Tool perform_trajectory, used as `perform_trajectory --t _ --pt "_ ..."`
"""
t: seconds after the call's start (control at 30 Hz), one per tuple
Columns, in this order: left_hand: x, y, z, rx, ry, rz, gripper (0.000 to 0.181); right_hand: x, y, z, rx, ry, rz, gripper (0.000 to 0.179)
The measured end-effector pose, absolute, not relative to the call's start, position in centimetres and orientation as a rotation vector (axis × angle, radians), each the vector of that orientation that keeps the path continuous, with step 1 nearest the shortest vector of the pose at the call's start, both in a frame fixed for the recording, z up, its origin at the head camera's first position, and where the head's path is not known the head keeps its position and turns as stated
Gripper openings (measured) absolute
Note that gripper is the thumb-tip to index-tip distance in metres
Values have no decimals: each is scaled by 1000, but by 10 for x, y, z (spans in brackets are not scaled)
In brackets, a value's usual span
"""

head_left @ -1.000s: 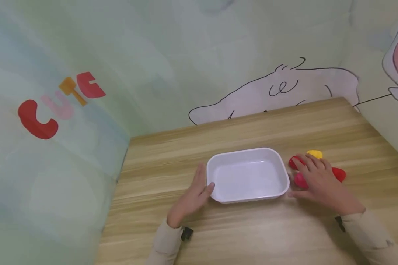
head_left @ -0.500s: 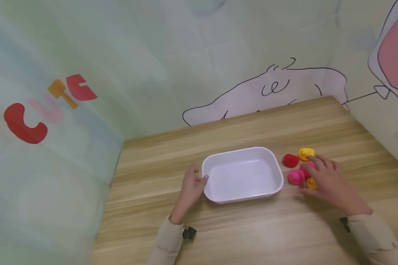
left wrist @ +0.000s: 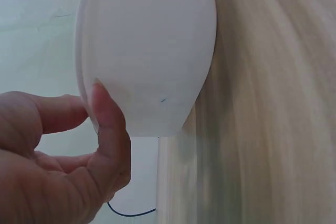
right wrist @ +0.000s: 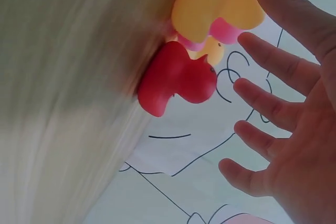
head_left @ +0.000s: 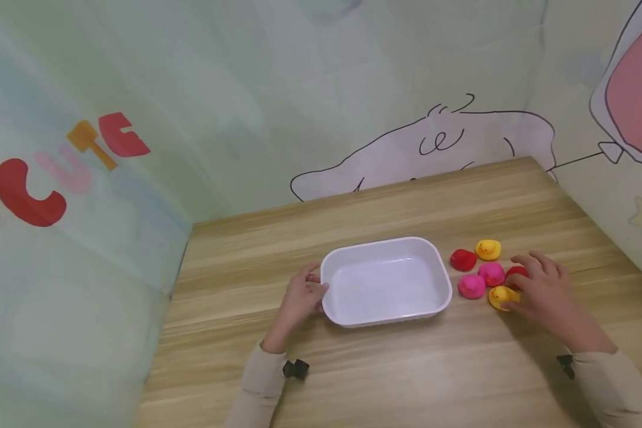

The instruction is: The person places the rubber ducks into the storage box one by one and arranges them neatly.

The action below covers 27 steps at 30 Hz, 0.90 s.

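A white plastic tray (head_left: 385, 290) lies on the wooden table. My left hand (head_left: 299, 297) pinches the tray's left rim between thumb and fingers, as the left wrist view shows up close. To the right of the tray sits a cluster of rubber ducks. In it are a far red duck (head_left: 463, 260), a far yellow duck (head_left: 488, 249), two pink ducks (head_left: 472, 286), a near yellow duck (head_left: 502, 296) and a red duck (right wrist: 176, 80) at the right. Over these last two reaches my right hand (head_left: 548, 297), fingers spread and nothing gripped.
The wooden table (head_left: 396, 380) meets a patterned fabric wall (head_left: 246, 119) at the back and on both sides. The ducks stand close to the tray's right end. A dark wrist camera (head_left: 296, 369) sits at my left cuff.
My right hand has drawn back to the right from over the ducks, uncovering them. The left hand's fingers have closed onto the tray's rim. The head view has shifted slightly.
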<state>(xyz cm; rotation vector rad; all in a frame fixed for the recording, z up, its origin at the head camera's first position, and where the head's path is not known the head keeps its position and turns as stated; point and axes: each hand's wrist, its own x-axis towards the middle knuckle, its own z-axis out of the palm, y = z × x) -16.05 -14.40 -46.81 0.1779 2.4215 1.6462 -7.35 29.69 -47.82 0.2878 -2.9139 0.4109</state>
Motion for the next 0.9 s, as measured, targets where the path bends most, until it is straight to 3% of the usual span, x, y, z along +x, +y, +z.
perform_trajectory --t 0.37,0.9 --pt "-163 -146 -466 90 2281 1725 55 -73 301 -477 375 -2907 359 36" --pt "-162 -146 -461 65 2241 1743 58 -88 283 -427 490 -2893 360 41"
